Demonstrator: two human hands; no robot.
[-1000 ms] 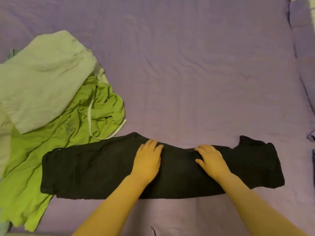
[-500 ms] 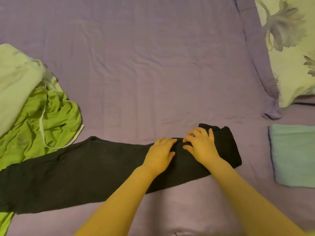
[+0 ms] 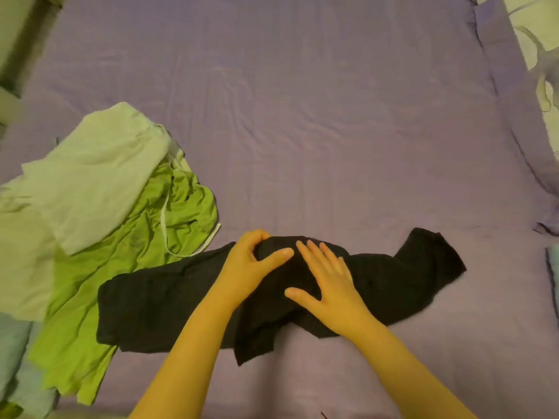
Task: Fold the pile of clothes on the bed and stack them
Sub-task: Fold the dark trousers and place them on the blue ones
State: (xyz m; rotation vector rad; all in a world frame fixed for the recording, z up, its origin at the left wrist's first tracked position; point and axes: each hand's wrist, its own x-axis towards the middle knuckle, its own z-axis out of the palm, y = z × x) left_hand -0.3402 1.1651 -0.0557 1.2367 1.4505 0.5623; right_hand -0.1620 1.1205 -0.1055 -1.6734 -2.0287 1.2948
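A long black garment lies across the near part of the purple bed, bunched up in its middle. My left hand grips a raised fold at the garment's upper edge, thumb on top and fingers curled behind it. My right hand lies flat on the cloth just to the right, fingers spread. To the left sits the pile: a bright green top with a white drawstring, and a pale green garment on top of it.
A light blue cloth lies under the pile at the lower left. The edge of a folded teal item shows at the far right. A floral pillow sits at the top right corner.
Both hands have moved left to the garment's middle. The left hand now grips a fold that it lifts, and the cloth has bunched there. The camera swung back left.
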